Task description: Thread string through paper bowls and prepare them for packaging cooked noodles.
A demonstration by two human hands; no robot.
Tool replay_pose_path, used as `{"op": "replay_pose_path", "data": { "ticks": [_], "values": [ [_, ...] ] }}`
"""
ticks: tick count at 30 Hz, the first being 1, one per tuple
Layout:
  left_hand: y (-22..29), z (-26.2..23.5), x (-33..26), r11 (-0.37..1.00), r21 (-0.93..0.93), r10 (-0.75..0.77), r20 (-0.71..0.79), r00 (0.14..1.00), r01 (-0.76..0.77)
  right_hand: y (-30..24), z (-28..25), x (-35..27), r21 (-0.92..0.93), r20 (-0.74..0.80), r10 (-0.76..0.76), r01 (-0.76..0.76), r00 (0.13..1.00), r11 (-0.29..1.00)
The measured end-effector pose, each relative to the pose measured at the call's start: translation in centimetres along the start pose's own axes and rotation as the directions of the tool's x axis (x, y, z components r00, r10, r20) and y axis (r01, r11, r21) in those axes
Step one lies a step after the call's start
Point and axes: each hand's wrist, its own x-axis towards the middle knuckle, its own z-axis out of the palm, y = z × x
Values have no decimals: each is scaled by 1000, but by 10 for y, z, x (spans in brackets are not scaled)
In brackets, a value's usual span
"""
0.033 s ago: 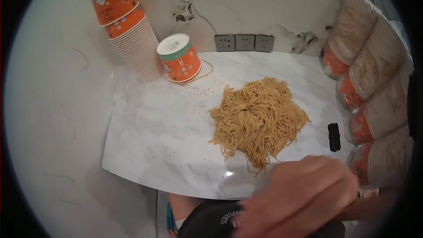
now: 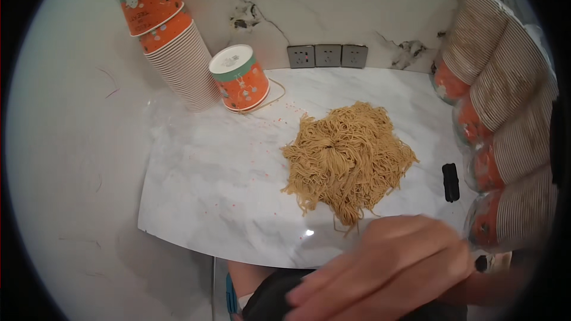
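Observation:
My right hand (image 2: 386, 267) is above the lower right of the table, near its front edge, with its back toward me. Its fingers reach down and left, smeared by motion, so I cannot make out whether they hold anything. Just beyond it lies a big tangled heap of thin tan strands (image 2: 351, 160); whether they are noodles or bands I cannot tell. My left hand does not show.
An upside-down orange and green paper tub (image 2: 244, 86) stands at the back, a looped tan strand (image 2: 275, 100) beside it. A tall stack of paper tubs (image 2: 178, 59) leans left. Wrapped tub stacks (image 2: 505, 89) line the right, by a small black object (image 2: 451, 182).
My right hand has shifted slightly left and down. The whole view has moved a little; the heap and the tubs stay in place on the table.

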Motion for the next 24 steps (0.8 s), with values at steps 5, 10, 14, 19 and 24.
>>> {"op": "replay_pose_path", "data": {
  "ticks": [5,10,14,19,24],
  "values": [
    [18,-8,-5,924,374,-104,55,993,76,-16,-1,2,113,22,-91,88,996,990],
    [-5,3,12,739,668,-228,115,967,95,-29,-5,11,259,97,-226,195,969,946],
    [-33,14,-3,539,841,-289,139,947,41,-48,-32,0,490,344,-312,114,886,864],
    [-70,69,12,181,983,-436,85,896,-5,-60,-63,-22,781,495,-671,56,553,622],
    [-116,144,23,-222,971,-576,-55,815,-91,-56,-85,-24,628,502,-236,-164,832,760]
  ]
}}
